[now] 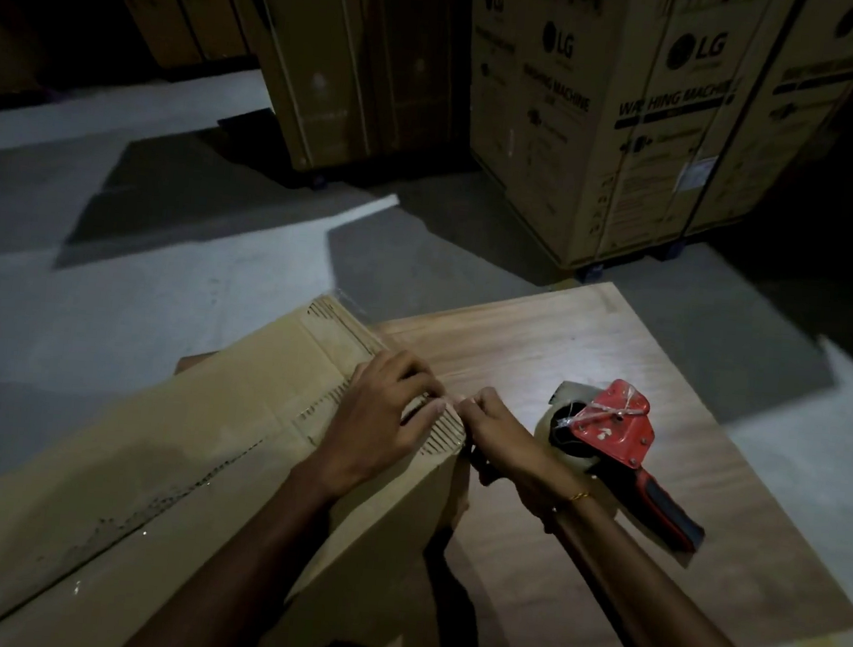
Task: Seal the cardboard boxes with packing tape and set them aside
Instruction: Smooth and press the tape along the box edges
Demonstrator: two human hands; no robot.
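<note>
Left hand (385,412) pressed flat on the box (187,436) end; right hand (502,433) pinching tape there — dispenser (610,437) lies just right, handle toward the person.

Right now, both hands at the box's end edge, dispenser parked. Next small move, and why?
Probably press the tape end down over the edge. The left hand lies flat on the cardboard box top, the right hand pinches at the corner, and the tape dispenser lies idle on the wooden board.
</note>
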